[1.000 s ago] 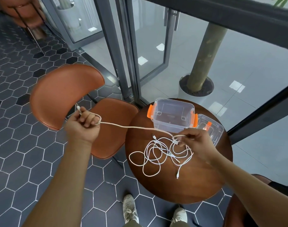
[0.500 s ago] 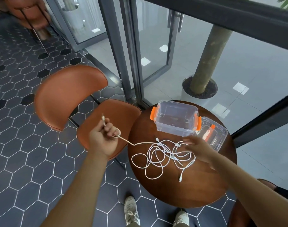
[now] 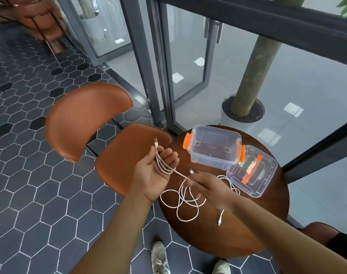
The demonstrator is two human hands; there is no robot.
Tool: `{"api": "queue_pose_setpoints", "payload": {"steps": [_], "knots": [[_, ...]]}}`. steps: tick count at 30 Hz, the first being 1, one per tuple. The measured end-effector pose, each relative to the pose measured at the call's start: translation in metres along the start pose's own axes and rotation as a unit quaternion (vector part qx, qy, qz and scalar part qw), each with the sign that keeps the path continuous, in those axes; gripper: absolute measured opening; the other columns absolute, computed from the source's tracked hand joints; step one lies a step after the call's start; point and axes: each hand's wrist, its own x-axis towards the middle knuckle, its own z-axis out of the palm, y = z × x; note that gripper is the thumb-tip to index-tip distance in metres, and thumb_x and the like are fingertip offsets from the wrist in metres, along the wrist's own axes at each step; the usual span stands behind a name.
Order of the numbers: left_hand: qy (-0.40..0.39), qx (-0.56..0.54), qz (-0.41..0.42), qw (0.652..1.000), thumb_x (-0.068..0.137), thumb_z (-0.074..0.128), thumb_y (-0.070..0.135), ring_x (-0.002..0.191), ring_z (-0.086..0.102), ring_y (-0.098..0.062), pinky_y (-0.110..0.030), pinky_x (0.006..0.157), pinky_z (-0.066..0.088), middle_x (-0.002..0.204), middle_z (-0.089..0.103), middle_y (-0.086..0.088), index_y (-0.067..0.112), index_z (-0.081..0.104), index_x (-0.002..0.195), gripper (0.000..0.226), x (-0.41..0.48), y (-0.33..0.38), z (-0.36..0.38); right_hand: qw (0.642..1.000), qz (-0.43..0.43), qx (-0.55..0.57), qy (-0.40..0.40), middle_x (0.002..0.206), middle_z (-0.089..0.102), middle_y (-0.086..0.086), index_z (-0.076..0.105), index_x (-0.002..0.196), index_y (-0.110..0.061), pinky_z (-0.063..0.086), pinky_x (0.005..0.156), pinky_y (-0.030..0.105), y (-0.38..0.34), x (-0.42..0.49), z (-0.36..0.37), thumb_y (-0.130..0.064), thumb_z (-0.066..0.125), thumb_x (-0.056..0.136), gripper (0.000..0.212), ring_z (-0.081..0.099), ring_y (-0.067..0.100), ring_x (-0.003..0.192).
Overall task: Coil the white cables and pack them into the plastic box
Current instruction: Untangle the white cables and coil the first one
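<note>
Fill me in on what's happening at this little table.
A person is coiling a white cable. The left hand lies palm up with a few folded loops across it, a plug poking past the fingers. The right hand pinches the strand leading down to the loose tangle on the round wooden table. The clear plastic box stands open, nothing in it, its lid beside it.

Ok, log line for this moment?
stage: coiling | left hand: cable loops in open palm | right hand: feeding cable | plastic box: open, empty | lid: beside box
</note>
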Motion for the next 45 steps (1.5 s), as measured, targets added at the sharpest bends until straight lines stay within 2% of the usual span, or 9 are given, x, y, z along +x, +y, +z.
{"api": "queue_pose_setpoints", "payload": {"steps": [9, 13, 17, 27, 32, 36, 38, 41, 45], "knots": [[-0.102, 0.196, -0.102, 0.97, 0.101, 0.041, 0.029, 0.038, 0.057, -0.013, -0.024, 0.044, 0.048, 0.071, 0.071, -0.012, 0.005, 0.059, 0.091, 0.031, 0.002, -0.002, 0.001, 0.979, 0.163, -0.092, -0.082, 0.11, 0.071, 0.001, 0.067, 0.121, -0.02, 0.054, 0.086, 0.035, 0.023, 0.022, -0.043, -0.036, 0.054, 0.101, 0.029, 0.068, 0.018, 0.089], [-0.129, 0.487, -0.167, 0.848, 0.106, 0.04, 0.023, 0.043, 0.062, -0.02, -0.024, 0.043, 0.045, 0.083, 0.073, -0.026, -0.001, 0.057, 0.094, 0.032, -0.001, -0.007, 0.011, 0.967, 0.204, -0.041, -0.149, 0.073, 0.062, 0.009, 0.07, 0.101, -0.01, 0.062, 0.079, 0.039, 0.003, 0.039, -0.067, -0.016, 0.059, 0.097, 0.012, 0.058, 0.019, 0.058], [-0.117, 0.63, -0.181, 0.746, 0.106, 0.04, 0.026, 0.072, 0.072, -0.034, -0.026, 0.046, 0.045, 0.094, 0.075, -0.025, 0.0, 0.057, 0.096, 0.033, -0.001, -0.019, 0.007, 0.967, 0.207, 0.136, -0.057, 0.055, 0.041, 0.002, 0.064, 0.075, -0.004, 0.052, 0.061, 0.033, -0.027, 0.042, -0.085, -0.01, 0.059, 0.089, 0.016, 0.037, 0.017, 0.05], [0.031, 0.3, -0.056, 0.952, 0.109, 0.034, 0.024, 0.099, 0.074, -0.031, -0.04, 0.086, 0.058, 0.104, 0.075, -0.021, -0.005, 0.061, 0.116, 0.04, 0.009, -0.038, -0.003, 0.984, 0.131, 0.065, 0.097, 0.057, 0.058, -0.003, 0.065, 0.074, -0.015, 0.05, 0.055, 0.031, -0.049, 0.015, -0.041, -0.027, 0.056, 0.1, 0.03, 0.053, 0.004, 0.045], [0.047, 0.188, -0.062, 0.979, 0.109, 0.032, 0.022, 0.092, 0.072, -0.029, -0.045, 0.093, 0.054, 0.113, 0.071, -0.026, -0.001, 0.058, 0.109, 0.035, 0.009, -0.037, -0.002, 0.989, 0.078, -0.04, 0.122, 0.077, 0.07, -0.003, 0.068, 0.102, -0.025, 0.054, 0.063, 0.038, -0.046, -0.005, -0.006, -0.035, 0.051, 0.102, 0.02, 0.065, 0.013, 0.064], [0.023, 0.064, -0.069, 0.995, 0.106, 0.035, 0.023, 0.102, 0.07, -0.04, -0.048, 0.099, 0.05, 0.113, 0.069, -0.03, -0.003, 0.056, 0.107, 0.033, 0.006, -0.036, 0.003, 0.97, 0.012, -0.16, 0.182, 0.07, 0.064, 0.003, 0.062, 0.091, -0.018, 0.048, 0.057, 0.042, -0.04, -0.016, 0.013, -0.045, 0.042, 0.098, 0.034, 0.058, 0.027, 0.062], [0.01, 0.051, -0.052, 0.997, 0.104, 0.038, 0.016, 0.098, 0.072, -0.039, -0.047, 0.094, 0.055, 0.105, 0.072, -0.028, -0.001, 0.058, 0.103, 0.027, 0.005, -0.036, 0.007, 0.964, -0.013, -0.192, 0.185, 0.073, 0.063, 0.0, 0.064, 0.088, -0.018, 0.049, 0.057, 0.041, -0.029, -0.02, 0.017, -0.047, 0.036, 0.093, 0.041, 0.059, 0.026, 0.067], [0.01, 0.05, -0.025, 0.998, 0.103, 0.042, 0.012, 0.077, 0.075, -0.03, -0.039, 0.077, 0.062, 0.081, 0.074, -0.016, 0.004, 0.061, 0.094, 0.023, 0.007, -0.035, 0.007, 0.944, -0.018, -0.247, 0.218, 0.086, 0.06, -0.001, 0.074, 0.087, -0.023, 0.047, 0.064, 0.033, -0.01, -0.022, 0.019, -0.032, 0.066, 0.086, 0.012, 0.056, 0.024, 0.081], [-0.028, 0.042, -0.032, 0.998, 0.101, 0.042, 0.014, 0.048, 0.05, -0.017, -0.03, 0.055, 0.05, 0.059, 0.05, -0.005, 0.007, 0.058, 0.087, 0.023, 0.006, -0.037, 0.006, 0.955, 0.079, -0.191, 0.215, 0.076, 0.067, -0.002, 0.078, 0.09, -0.027, 0.037, 0.065, 0.029, -0.002, -0.016, 0.012, -0.034, 0.069, 0.09, 0.012, 0.052, 0.017, 0.072]]}}
